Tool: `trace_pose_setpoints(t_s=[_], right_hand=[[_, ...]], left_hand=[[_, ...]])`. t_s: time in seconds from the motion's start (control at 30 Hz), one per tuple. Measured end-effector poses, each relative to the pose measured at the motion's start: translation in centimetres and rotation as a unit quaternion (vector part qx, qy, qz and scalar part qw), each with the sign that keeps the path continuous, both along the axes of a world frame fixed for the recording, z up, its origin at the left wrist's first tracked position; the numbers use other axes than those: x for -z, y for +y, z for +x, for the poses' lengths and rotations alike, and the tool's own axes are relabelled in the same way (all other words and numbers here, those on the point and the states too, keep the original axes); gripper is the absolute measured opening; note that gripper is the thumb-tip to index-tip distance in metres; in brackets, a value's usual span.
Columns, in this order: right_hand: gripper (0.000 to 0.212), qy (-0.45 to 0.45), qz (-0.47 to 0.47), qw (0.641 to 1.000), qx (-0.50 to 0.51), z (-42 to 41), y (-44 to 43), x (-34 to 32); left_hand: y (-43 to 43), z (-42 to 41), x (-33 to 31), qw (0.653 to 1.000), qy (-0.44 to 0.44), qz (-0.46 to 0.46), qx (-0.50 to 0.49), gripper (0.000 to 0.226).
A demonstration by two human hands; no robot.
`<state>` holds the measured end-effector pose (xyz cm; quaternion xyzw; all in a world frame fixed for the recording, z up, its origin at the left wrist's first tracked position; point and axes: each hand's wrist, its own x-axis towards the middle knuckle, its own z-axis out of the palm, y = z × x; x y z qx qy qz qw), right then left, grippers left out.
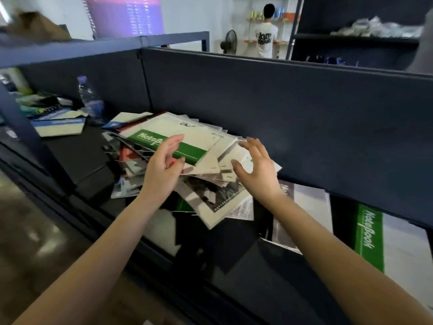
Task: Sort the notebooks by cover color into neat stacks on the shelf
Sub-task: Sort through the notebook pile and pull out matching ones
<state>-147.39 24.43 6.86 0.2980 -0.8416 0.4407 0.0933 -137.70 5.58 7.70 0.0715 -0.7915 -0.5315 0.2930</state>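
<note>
We see an untidy pile of white, grey and red paper notebooks (210, 191) mid-frame on the dark metal shelf (77, 160). Topmost is a white rectangular notebook with a green title band (192, 152), its long axis running from upper left to lower right and its title starting at the upper-left end. Our left hand (164, 160), fingers loosely straight, is over the band's near end, and our right hand (255, 170) is spread wide above the pile's right edge; we cannot tell whether either touches.
</note>
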Motion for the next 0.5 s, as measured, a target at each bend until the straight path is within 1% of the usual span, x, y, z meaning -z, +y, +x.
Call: trace_pose_setpoints(t_s=[0.1,0.2,0.3,0.4,0.5], right_hand=[[0.065,-0.006,0.104,0.992,-0.072,-0.5,-4.2,-1.0],[0.079,0.002,0.172,0.980,-0.103,-0.6,-8.2,-1.4],[0.080,0.005,0.234,0.968,-0.091,-0.8,-11.5,-1.6],[0.078,0.012,0.313,0.948,-0.046,-1.0,-13.4,-1.4],[0.073,0.031,0.353,0.935,-0.002,-1.5,-13.8,-1.5]], left_hand=[[-2.3,1.0,-0.4,1.000,0.011,0.021,-0.016,0.047],[-4.3,1.6,-0.6,0.998,0.026,0.045,-0.043,0.041],[-6.3,2.0,-0.8,0.995,0.032,0.066,-0.074,0.040],[-7.9,2.1,-0.4,0.993,-0.003,0.076,-0.090,0.039],[-8.3,2.2,0.0,0.992,-0.034,0.101,-0.074,0.038]])
